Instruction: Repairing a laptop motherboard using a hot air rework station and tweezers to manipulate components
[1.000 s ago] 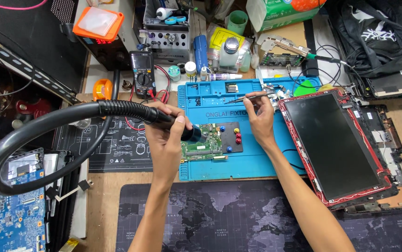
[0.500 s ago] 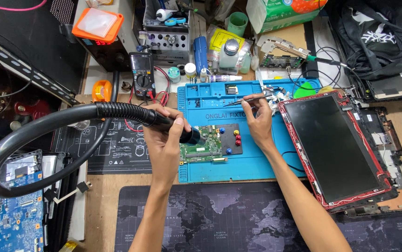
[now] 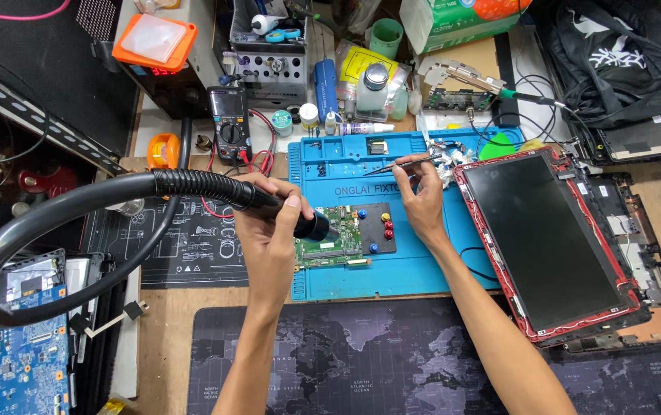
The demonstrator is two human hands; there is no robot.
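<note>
Left hand (image 3: 269,230): closed around the black hose nozzle (image 3: 311,225), its tip held over the green circuit board (image 3: 334,242).
Right hand (image 3: 422,204): tweezers (image 3: 403,163) pinched between fingers.
Circuit board: laid on the blue work mat (image 3: 415,269).

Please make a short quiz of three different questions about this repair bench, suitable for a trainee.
1. True or false: the left hand holds the hot-air nozzle over the green circuit board.
2. Which tool is in the right hand? A) tweezers B) screwdriver C) brush
3. Fill in: the circuit board lies on a ____ repair mat.

Key: 1 true; 2 A, tweezers; 3 blue.
</note>
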